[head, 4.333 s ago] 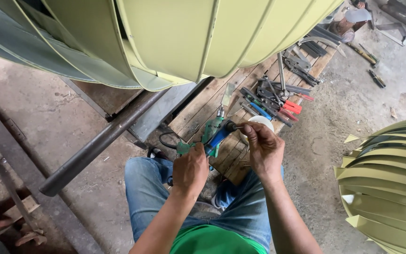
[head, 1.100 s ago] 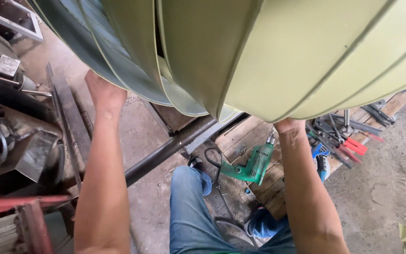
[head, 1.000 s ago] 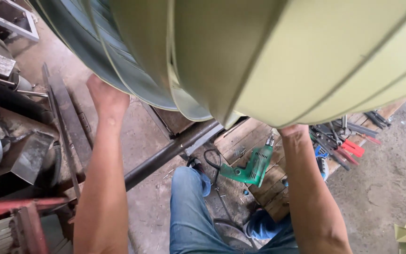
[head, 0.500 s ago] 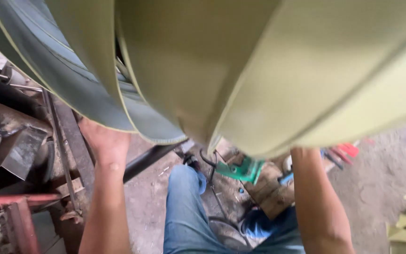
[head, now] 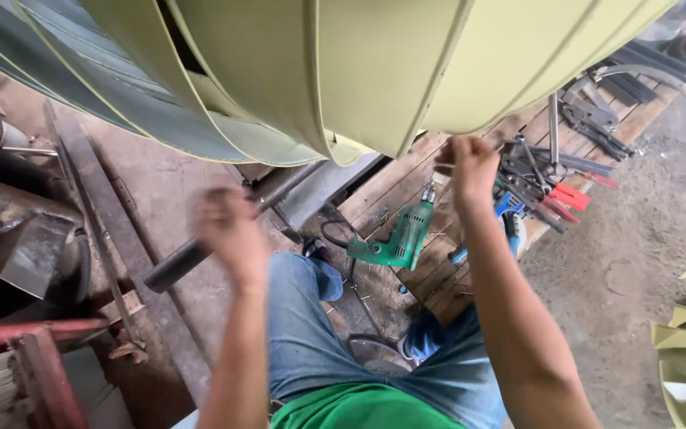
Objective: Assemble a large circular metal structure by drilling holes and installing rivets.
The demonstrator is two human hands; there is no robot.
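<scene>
My left hand (head: 228, 230) was raised in front of me, blurred, its fingers curled loosely; I could not tell whether it held anything. It hung just below the big pale yellow-green sheet-metal drum with curved overlapping blades (head: 375, 63), apart from its lower edge. My right hand (head: 470, 163) was up under the same edge, near the blade tips, its fingers closed as if pinching something small, though what it gripped was too small to make out.

Below and between my hands the green electric hand drill (head: 398, 238) lay on the worn wooden plank platform (head: 395, 187), nobody touching it, its black cord (head: 335, 234) looped beside it. Red-handled pliers (head: 569, 197) and grey metal tools (head: 589, 115) lay farther along the planks to my right. A dark steel pipe (head: 200, 250) ran across the concrete floor (head: 629, 262) under my left hand. My knees in blue jeans (head: 303, 342) were bent beneath me.
</scene>
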